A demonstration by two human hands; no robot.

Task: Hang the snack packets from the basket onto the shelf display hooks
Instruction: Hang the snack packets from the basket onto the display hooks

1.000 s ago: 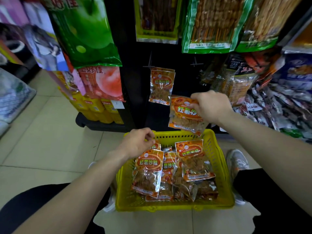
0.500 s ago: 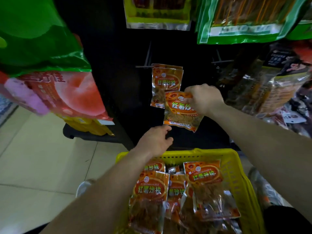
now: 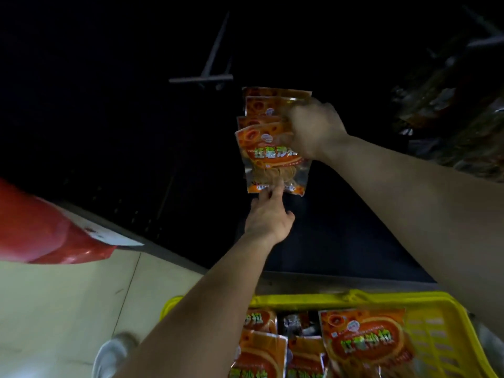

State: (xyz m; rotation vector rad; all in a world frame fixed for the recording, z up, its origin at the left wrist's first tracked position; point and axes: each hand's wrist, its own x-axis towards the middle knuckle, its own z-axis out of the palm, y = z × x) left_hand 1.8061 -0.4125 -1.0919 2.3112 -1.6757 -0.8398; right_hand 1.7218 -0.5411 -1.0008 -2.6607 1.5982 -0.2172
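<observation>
The person's arms show as bare forearms, uncovered from wrist to frame edge: the left forearm [image 3: 191,309] looks slimmer, the right forearm [image 3: 422,214] looms broad, close to the camera. The left hand [image 3: 268,216] and right hand [image 3: 313,129] are bare too. Low at the left sits a pale, whitish shoe [image 3: 113,356] with a rounded toe, too blurred for detail

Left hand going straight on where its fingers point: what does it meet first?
The bottom edge of the front snack packet; the left hand seems to touch it. The right hand grips its top.
</observation>
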